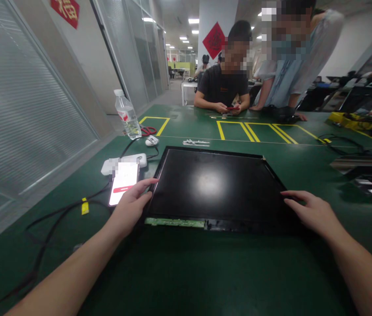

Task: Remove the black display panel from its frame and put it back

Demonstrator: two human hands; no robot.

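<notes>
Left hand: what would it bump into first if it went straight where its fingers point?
The left hand would most likely meet the black screen panel, at its left edge. It may be touching there; depth is hard to tell.

One black panel (212, 188), one bottle (127, 116), one lit phone (125, 177), one pair of scissors (148, 131), two large red signs (215, 40)

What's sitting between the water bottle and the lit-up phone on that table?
In the head camera's view, a white gadget lies between the bottle and the phone, with a thin black cable arching behind it.
</notes>
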